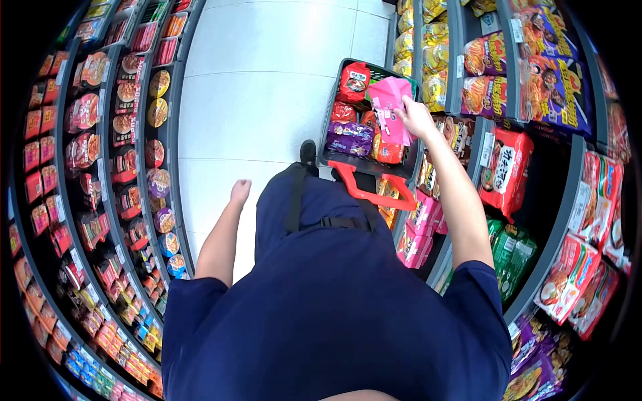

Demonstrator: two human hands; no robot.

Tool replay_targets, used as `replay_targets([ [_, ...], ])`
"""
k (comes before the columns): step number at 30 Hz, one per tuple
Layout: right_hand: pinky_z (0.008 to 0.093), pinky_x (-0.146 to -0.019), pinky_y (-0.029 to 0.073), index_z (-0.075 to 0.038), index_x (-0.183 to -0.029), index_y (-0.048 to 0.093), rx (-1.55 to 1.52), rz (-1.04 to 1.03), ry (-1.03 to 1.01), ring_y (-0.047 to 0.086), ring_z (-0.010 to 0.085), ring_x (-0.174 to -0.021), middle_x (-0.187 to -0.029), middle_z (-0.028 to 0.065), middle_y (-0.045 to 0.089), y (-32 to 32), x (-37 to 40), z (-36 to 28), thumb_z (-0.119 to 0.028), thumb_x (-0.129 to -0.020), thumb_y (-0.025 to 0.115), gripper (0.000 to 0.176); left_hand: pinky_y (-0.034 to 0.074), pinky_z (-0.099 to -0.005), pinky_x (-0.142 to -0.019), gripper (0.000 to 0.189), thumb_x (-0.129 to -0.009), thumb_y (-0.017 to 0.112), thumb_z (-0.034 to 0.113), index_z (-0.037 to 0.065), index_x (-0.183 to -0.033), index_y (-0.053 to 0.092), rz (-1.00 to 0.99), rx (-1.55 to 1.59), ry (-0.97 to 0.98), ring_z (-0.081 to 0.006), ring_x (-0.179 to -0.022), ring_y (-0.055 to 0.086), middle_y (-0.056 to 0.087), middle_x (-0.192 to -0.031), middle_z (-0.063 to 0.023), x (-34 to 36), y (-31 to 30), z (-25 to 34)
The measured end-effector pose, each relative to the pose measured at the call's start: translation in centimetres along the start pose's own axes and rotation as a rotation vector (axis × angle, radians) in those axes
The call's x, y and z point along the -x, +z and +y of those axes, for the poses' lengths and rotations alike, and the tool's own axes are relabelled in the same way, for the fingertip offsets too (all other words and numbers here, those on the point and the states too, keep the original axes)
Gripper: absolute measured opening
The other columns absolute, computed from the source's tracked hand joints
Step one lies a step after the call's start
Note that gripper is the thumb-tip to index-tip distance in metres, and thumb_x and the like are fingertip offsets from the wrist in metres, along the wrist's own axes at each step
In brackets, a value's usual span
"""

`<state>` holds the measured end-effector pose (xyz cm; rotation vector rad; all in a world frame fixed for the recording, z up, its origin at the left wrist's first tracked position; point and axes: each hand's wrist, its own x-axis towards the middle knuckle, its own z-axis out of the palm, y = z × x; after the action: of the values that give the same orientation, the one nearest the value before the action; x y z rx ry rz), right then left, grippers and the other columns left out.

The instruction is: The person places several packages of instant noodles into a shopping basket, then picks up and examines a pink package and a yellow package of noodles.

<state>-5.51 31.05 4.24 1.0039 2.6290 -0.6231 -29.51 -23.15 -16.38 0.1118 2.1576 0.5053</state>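
Note:
My right hand (416, 117) is closed on a bright pink packet (389, 107), holding it over the dark shopping basket (324, 134). The packet covers part of what lies inside. In the basket are a red packet with a round food picture (354, 81), a purple multipack (350, 138) and more red and orange packs (387, 151). Its red handle (373, 194) is folded toward my body. My left hand (241, 192) hangs beside me above the floor, fingers curled, with nothing visible in it.
Shelves of cup and bowl noodles (158, 112) line the left side. On the right, shelves hold yellow bags (435, 67), a large red pack (507, 170), green packs (511, 257) and pink packs (418, 230) close to the basket. Pale floor tiles (257, 100) run between.

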Motion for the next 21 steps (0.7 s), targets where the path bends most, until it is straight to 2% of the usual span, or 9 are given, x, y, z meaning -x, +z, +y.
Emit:
replay_targets([
  [2,0.0516,-0.079,0.049,-0.004,-0.104,0.051,-0.008,0.056,0.072,0.063,0.0437,-0.095,-0.096,0.0236,0.066,3.0,-1.8,2.2,-0.029,-0.091,0.064,0.03,0.045,-0.0383,-0.099,0.05,-0.092,0.057,0.038,-0.002,-0.121,0.062,0.018,0.011,-0.11,-0.0309,-0.115,0.061,0.066,-0.121,-0.0199,2.1,-1.2,-4.9],
  [5,0.0514,-0.076,0.05,-0.004,-0.103,0.052,-0.058,0.11,0.123,0.064,0.0432,-0.092,-0.093,0.0228,0.066,6.0,-3.2,4.3,-0.026,-0.09,0.065,0.028,0.045,-0.0361,-0.098,0.046,-0.093,0.057,0.035,0.001,-0.123,0.061,0.032,0.128,-0.274,-0.0271,-0.113,0.061,0.066,-0.12,-0.0158,6.8,-2.5,-7.3],
  [8,0.0508,-0.077,0.05,-0.006,-0.103,0.053,0.015,0.113,-0.009,0.063,0.0404,-0.094,-0.094,0.0211,0.065,7.5,-4.8,4.5,-0.021,-0.089,0.064,0.023,0.047,-0.0332,-0.093,0.044,-0.095,0.057,0.036,0.002,-0.122,0.062,0.057,0.23,-0.39,-0.0234,-0.102,0.063,0.068,-0.111,-0.0125,10.5,-2.6,-5.9],
  [12,0.0465,-0.077,0.051,-0.008,-0.098,0.056,0.055,0.17,-0.202,0.062,0.0375,-0.093,-0.094,0.0171,0.061,10.0,-5.7,4.9,-0.016,-0.086,0.064,0.017,0.049,-0.0323,-0.091,0.041,-0.096,0.056,0.033,0.002,-0.121,0.063,0.055,0.176,-0.259,-0.0219,-0.102,0.065,0.068,-0.111,-0.0126,10.1,1.2,-8.1],
  [13,0.0457,-0.076,0.052,-0.008,-0.095,0.057,0.089,0.23,-0.34,0.061,0.0366,-0.093,-0.095,0.0157,0.06,10.5,-5.8,5.3,-0.014,-0.085,0.064,0.013,0.049,-0.0324,-0.093,0.038,-0.096,0.056,0.031,0.003,-0.121,0.063,0.05,0.156,-0.197,-0.0217,-0.104,0.064,0.068,-0.112,-0.0126,10.0,1.6,-6.6],
  [14,0.0455,-0.073,0.052,-0.007,-0.087,0.057,0.08,0.237,-0.347,0.059,0.0349,-0.09,-0.089,0.0139,0.055,11.8,-5.7,5.6,-0.01,-0.08,0.063,0.01,0.048,-0.0326,-0.095,0.036,-0.096,0.055,0.028,0.003,-0.12,0.063,0.041,0.134,-0.143,-0.0216,-0.107,0.063,0.068,-0.114,-0.0126,10.4,2.3,-4.4],
  [15,0.0449,-0.072,0.052,-0.007,-0.089,0.057,0.085,0.155,-0.345,0.058,0.0344,-0.093,-0.091,0.0139,0.054,13.2,-5.6,6.1,-0.008,-0.079,0.063,0.011,0.047,-0.0325,-0.097,0.033,-0.097,0.055,0.024,0.003,-0.12,0.063,0.017,0.154,-0.114,-0.0213,-0.109,0.062,0.067,-0.115,-0.0121,10.7,2.5,-1.6],
  [18,0.04,-0.083,0.052,-0.005,-0.093,0.059,0.027,0.056,-0.365,0.055,0.0319,-0.102,-0.101,0.013,0.054,19.2,-4.4,7.0,-0.002,-0.075,0.06,0.018,0.046,-0.0318,-0.097,0.026,-0.098,0.053,0.014,0.004,-0.12,0.063,-0.05,0.176,-0.006,-0.0191,-0.113,0.06,0.065,-0.12,-0.0103,9.5,4.0,4.9],
  [21,0.0378,-0.088,0.052,-0.004,-0.095,0.06,-0.049,0.112,-0.324,0.055,0.0307,-0.111,-0.112,0.0117,0.057,22.9,-2.0,4.8,-0.004,-0.072,0.065,0.023,0.046,-0.0305,-0.093,0.025,-0.098,0.05,0.009,0.005,-0.118,0.063,-0.096,0.265,0.05,-0.018,-0.112,0.059,0.064,-0.119,-0.0082,7.5,6.1,9.6],
])
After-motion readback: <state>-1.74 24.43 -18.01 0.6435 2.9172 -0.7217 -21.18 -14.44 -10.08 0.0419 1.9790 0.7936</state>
